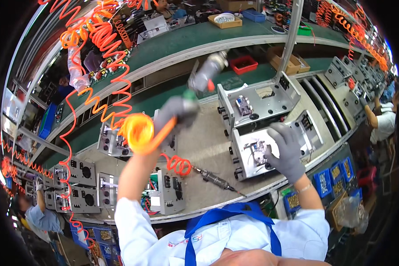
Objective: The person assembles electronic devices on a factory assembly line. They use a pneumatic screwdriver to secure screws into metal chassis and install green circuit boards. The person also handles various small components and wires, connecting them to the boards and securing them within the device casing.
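Observation:
My left hand (175, 113), in a grey glove, is raised over the bench and smeared by motion. It is closed around a hand-held air tool (206, 73) with a grey cylindrical body, a silver end and a red part. An orange coiled hose (139, 132) loops at my left wrist. My right hand (286, 153), also gloved, is over an open metal chassis (250, 170), its fingers spread and thumb apart beside a small circuit board (259, 148). Behind it stands a second open chassis (270, 106) with a board inside. A screwdriver-like air tool (215, 179) lies on the bench.
More chassis units (170, 190) stand at the left. Orange coiled hoses (104, 35) hang at the upper left. A metal post (290, 40) rises behind the bench. Rollers (326, 104) lie at the right, above blue bins (323, 182) of small parts. Other people work at both sides.

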Action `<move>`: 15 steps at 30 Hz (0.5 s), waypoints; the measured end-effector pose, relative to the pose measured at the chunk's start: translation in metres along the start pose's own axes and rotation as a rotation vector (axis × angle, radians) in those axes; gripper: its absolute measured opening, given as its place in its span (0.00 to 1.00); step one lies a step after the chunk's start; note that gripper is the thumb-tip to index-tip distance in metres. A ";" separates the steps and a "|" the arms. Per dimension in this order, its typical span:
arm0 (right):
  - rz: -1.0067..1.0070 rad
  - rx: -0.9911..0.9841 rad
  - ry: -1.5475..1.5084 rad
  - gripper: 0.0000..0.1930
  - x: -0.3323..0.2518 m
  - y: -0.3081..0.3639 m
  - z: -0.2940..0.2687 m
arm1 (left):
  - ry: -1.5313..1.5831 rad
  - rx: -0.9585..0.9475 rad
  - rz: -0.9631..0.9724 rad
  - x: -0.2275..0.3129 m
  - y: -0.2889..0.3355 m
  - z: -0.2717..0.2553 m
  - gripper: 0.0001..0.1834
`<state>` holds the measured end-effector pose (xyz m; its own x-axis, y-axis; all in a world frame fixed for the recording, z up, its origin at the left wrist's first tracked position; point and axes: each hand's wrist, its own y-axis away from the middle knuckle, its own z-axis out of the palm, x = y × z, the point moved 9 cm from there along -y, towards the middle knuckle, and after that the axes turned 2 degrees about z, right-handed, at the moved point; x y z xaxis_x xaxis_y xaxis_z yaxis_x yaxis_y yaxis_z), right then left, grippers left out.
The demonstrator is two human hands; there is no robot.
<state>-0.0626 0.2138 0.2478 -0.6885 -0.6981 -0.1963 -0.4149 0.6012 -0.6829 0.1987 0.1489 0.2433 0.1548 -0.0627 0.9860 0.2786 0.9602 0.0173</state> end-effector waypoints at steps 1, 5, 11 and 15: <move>0.081 -0.016 0.053 0.25 0.023 0.013 -0.007 | 0.012 0.064 -0.029 0.013 -0.031 -0.007 0.11; 0.322 0.045 0.156 0.24 0.098 0.052 -0.052 | 0.381 0.025 -0.148 0.027 -0.169 -0.065 0.10; 0.751 0.122 0.134 0.25 0.209 0.129 -0.099 | 0.465 0.243 0.079 -0.008 -0.302 -0.208 0.07; 0.806 0.054 0.070 0.26 0.268 0.130 -0.072 | 0.701 0.733 0.126 -0.102 -0.320 -0.312 0.24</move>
<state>-0.3438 0.1332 0.1570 -0.8002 -0.0314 -0.5990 0.2526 0.8881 -0.3841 0.3891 -0.2371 0.0859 0.7281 0.1313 0.6727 -0.3905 0.8861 0.2497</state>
